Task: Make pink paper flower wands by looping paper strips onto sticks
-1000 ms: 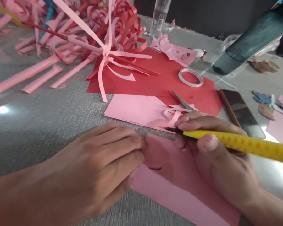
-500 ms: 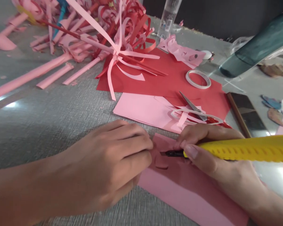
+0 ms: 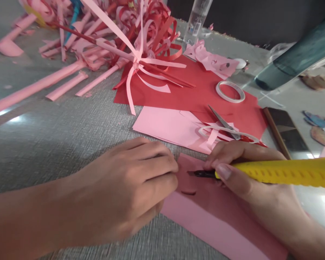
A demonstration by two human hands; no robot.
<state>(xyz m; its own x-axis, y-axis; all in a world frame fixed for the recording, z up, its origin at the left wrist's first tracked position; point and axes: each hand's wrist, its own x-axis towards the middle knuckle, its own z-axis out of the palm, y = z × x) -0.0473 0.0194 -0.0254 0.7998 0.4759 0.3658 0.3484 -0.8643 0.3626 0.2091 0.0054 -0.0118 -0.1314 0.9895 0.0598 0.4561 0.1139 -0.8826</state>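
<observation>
Yellow plastic fills the grip of the right hand point(image 3: 249, 177): thumb and fingers are closed around a yellow craft knife point(image 3: 281, 172), whose handle runs off the right edge of the frame and whose dark tip rests on a pink paper sheet point(image 3: 206, 216) in the lower middle of the picture. A small curved cut shows in the sheet just below the tip. The left hand point(image 3: 132, 187) lies palm down at centre left, its fingers close together and bent, the fingertips pressing on the left end of that same sheet — it holds nothing, only pins the paper to the grey table point(image 3: 56, 137).

Just above the hands, a lighter pink sheet point(image 3: 165, 124) lies flat, with loose curled pink strips and a pair of scissors point(image 3: 223, 122) on its right part. Beyond them spreads a red paper sheet point(image 3: 195, 90), and a roll of white tape point(image 3: 230, 91) sits on it towards the upper right. A dark phone point(image 3: 287, 135) lies at the right, beside the red sheet. Across the upper left of the frame is a heap of pink and red paper strips and rolled pink tubes point(image 3: 111, 39). A clear bottle point(image 3: 197, 18) stands at the top centre — and a dark teal bottle point(image 3: 298, 57) lies tilted at the upper right.
</observation>
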